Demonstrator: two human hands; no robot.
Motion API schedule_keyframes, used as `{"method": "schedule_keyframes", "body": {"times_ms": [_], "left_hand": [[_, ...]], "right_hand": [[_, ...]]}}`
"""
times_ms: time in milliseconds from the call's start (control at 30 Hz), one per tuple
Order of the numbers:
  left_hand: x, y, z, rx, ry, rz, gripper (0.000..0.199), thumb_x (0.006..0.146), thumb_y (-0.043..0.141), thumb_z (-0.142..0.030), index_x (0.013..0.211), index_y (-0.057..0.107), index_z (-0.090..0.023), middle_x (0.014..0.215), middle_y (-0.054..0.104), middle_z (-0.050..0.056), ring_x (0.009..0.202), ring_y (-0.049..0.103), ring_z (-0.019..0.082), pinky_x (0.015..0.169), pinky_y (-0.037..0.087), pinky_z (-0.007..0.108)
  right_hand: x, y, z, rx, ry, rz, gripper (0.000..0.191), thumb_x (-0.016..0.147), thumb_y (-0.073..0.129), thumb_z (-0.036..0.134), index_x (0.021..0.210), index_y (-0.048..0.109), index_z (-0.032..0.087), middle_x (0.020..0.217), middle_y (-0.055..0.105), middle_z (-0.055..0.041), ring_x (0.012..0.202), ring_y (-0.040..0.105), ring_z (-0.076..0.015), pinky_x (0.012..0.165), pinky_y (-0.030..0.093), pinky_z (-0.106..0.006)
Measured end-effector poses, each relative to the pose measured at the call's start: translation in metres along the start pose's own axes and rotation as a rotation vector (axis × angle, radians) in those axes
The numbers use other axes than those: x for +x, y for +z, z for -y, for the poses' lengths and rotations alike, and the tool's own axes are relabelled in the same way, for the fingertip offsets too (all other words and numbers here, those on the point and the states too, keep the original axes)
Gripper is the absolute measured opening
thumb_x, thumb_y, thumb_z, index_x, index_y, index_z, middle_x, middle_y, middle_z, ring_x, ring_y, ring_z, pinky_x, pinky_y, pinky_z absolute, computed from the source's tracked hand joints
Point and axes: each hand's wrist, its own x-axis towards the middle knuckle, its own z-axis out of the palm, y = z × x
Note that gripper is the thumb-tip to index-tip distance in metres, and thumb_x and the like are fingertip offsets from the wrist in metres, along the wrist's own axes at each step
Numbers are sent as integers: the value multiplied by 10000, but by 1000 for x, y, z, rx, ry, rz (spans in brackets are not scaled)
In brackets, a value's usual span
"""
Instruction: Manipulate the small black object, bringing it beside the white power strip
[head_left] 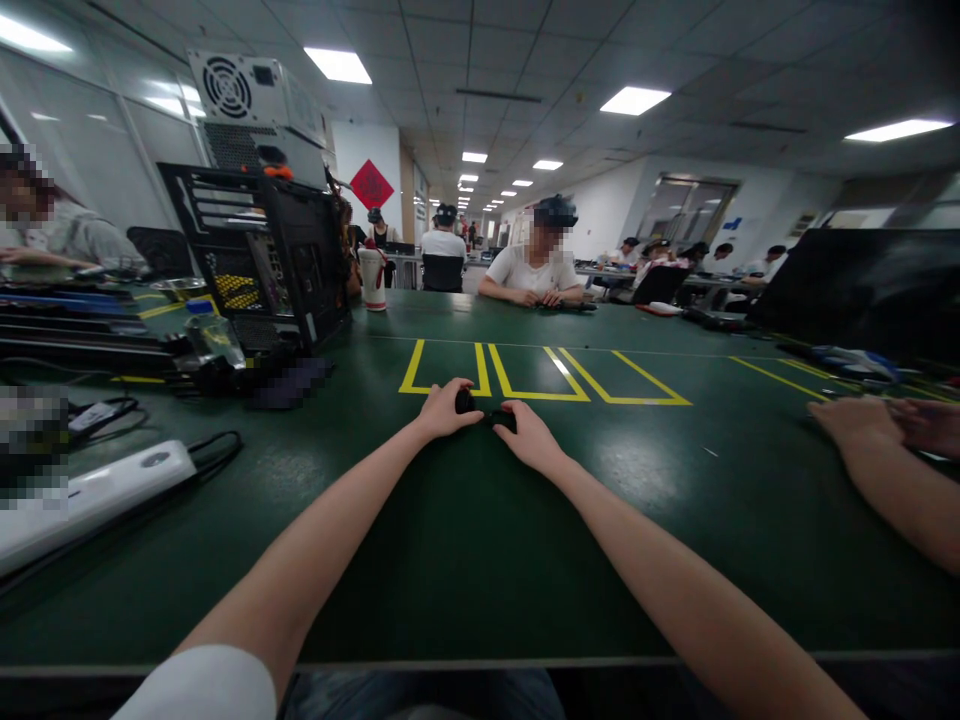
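Obs: L grip [441, 411] – thumb + fingers closed round a black rounded pc [464, 401], pinching its sides. R grip [532, 435] – thumb + fingers pinching a smaller dark pc [505, 421], mostly hidden, shape unclear. Fingertips of both nearly meet; can't tell if the pcs touch or are joined

Posn: both pcs at mid counter [450, 580], well in from near edge, just on the near side of the yellow tape outlines [551, 397]. Resting on surface or held just above it – can't tell

Step (my reading): fine two-handed handling of small dark parts

Technique, judged:
– let L be the steady side, R do the small turns; one mover = less slip
– light pinch on the sides w/ finger pads, so the working faces stay visible
– R fingers hide most of their pc; a shallower hold prob gives a better view
– dark parts on dark green = easy to lose if dropped, so work low over counter
– arms reach far out; drawing pcs toward near edge should steady wrists
– if it resists, don't force; re-align, then light pressure

Surroundings: power strip [97, 500] toward near L corner, neighbour's hands [859, 420] toward R edge, both well apart from the work
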Motion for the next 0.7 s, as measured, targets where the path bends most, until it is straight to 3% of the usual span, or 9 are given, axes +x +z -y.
{"method": "schedule_keyframes", "body": {"times_ms": [100,233,367,533,600,700], "left_hand": [[-3,-3,-4,35,-26,8,556,647,608,-485,1113,420,-247,1094,544,71,1033,475,285,832,389,495],[-34,-21,-13,-110,0,122,593,651,626,-456,1137,374,-228,1116,518,88,1018,515,236,830,432,407],[-93,-52,-38,-93,2,214,698,619,656,-459,1182,314,-226,1125,509,93,1017,529,240,825,452,374],[-175,-81,-85,180,117,373,817,523,718,-473,1205,351,-213,1152,511,105,1049,504,277,878,417,403],[-204,-85,-96,252,168,377,773,557,700,-468,1213,370,-225,1147,531,101,1027,517,277,880,423,404],[-238,-84,-97,261,242,303,561,731,587,-355,1238,352,-305,1127,566,50,987,550,215,865,449,324]], "right_hand": [[0,-1,-3,-3,10,-10,366,733,546,258,1081,488,159,1108,524,-112,1030,499,-251,880,394,-423],[-18,-8,11,26,-35,18,346,722,563,223,1062,515,184,1085,543,-111,1020,508,-267,869,400,-437],[-64,-24,54,5,-110,209,413,709,583,226,1113,498,213,1087,560,-104,988,532,-272,865,408,-451],[-137,-37,114,120,-131,439,459,728,529,176,1179,442,154,1191,521,-103,1098,483,-227,958,371,-398],[-160,-33,122,251,-126,535,526,656,610,205,1158,459,159,1157,550,-100,1056,519,-224,930,407,-367],[-183,-16,122,469,-44,532,551,625,658,269,1139,471,206,1106,588,-78,1003,564,-217,879,452,-329]]}}
